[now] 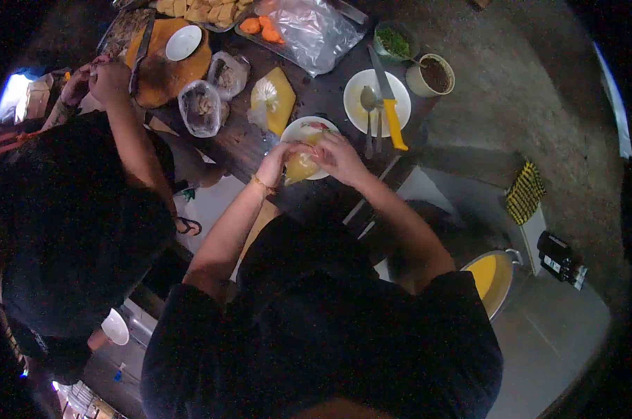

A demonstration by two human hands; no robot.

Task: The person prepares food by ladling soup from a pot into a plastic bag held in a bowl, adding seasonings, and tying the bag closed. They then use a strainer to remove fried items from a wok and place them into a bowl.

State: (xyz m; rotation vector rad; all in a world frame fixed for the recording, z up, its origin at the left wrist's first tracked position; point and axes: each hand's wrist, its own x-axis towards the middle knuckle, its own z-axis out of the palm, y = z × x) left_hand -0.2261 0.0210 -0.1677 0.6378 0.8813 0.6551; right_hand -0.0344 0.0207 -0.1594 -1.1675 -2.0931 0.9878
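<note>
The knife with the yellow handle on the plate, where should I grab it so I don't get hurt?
Grab the knife by its yellow handle, probably from the table's near edge. The handle sticks out past the white plate toward that edge, and the blade points away over the plate, beside a spoon.

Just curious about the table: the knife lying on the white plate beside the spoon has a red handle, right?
Not quite. In the head view the knife on the white plate beside the spoon has a yellow handle, not red.
</note>
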